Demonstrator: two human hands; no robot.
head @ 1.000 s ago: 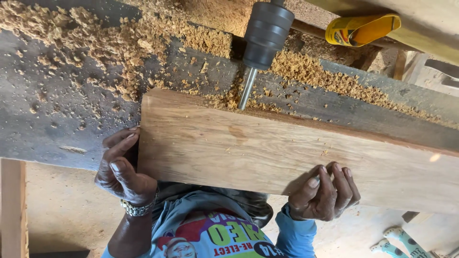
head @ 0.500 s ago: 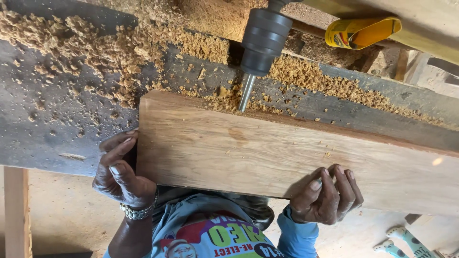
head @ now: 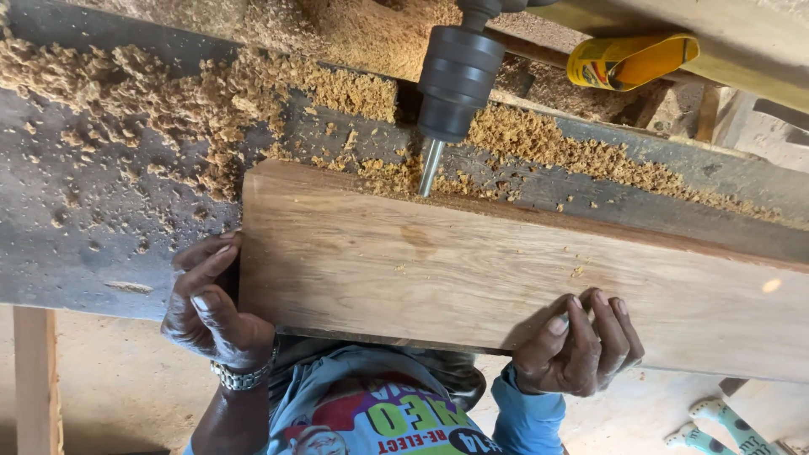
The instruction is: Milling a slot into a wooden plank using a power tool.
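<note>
A long wooden plank (head: 472,278) lies flat on a grey machine table (head: 93,227). My left hand (head: 206,307), with a metal bracelet at the wrist, curls around the plank's left end. My right hand (head: 581,345) grips the plank's near edge, fingers bent over it. A dark drill chuck (head: 459,80) points at the plank's far edge. Its steel bit (head: 430,168) touches that edge amid wood shavings.
Heaps of sawdust and shavings (head: 194,93) cover the table behind the plank. A yellow part (head: 632,59) sits at the upper right under a pale beam. A wooden post (head: 34,379) stands at lower left. A turquoise object (head: 716,421) lies on the floor.
Almost nothing differs: plank, bit and both hands keep their places, and only the view shifts slightly.
</note>
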